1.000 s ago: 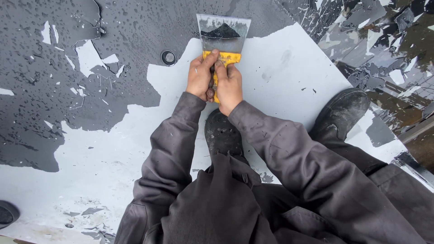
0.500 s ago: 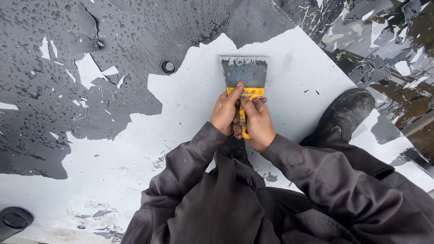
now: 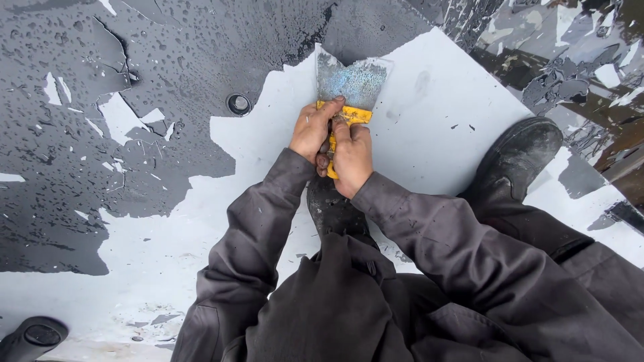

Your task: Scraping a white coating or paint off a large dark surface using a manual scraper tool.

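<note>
Surface: white panel seen from above, largely stripped; dark grey wet coating left over the upper left, beaded with droplets, torn edge running ragged across the middle.
Background: upper right corner filled with crumpled peeled film, grey and white scraps; what lies under it cannot be made out.
Hidden/cut off: body seen only as grey sleeves and jacket, cut by the lower frame edge; a dark rounded object at bottom left is clipped and cannot be identified.
Boots: right black boot planted on the bare white area, toe pointed up-right; second boot mostly covered by the forearms, only its dusty toe shown.
Scraper: wide-bladed scraper with yellow handle, blade smeared grey, its far edge set at the coating's torn border near the top centre; handle mostly hidden under the hands.
Left hand: fingers closed together around the handle's left side, index finger laid forward onto the blade base.
Right hand: fingers clamped on the handle just behind and touching the left hand; thumb pressed along the yellow top.
Small fitting: round dark plug set in the coating, left of the blade, apart from it.
</note>
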